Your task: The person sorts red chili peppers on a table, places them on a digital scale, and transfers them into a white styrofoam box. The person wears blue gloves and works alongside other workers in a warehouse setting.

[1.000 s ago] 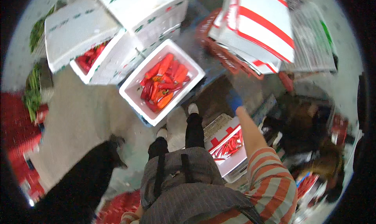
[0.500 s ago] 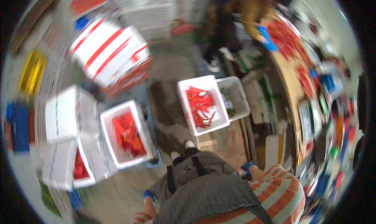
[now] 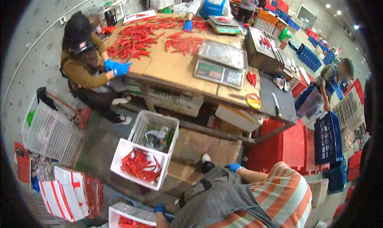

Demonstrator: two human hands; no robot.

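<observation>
My left hand, in a blue glove, hangs low beside a white foam box with red chili peppers in it. Its fingers are too small to make out, and I cannot tell whether it touches the box. On my other side, my right hand, also gloved in blue, is held out from the body with its fingers loosely extended and nothing visible in them. Ahead of me to the left, another white foam box of red chilies rests against a pale plastic crate that holds greens and some wrapping.
A cardboard-topped table carries piled chilies, scales, scissors and a knife. A co-worker stands at its left, another behind it. Red crates stand at right, and a striped foam box at lower left.
My view has swung to the right, bringing the table into the middle. The foam boxes now appear lower and further left. The smear in the picture has largely gone.
</observation>
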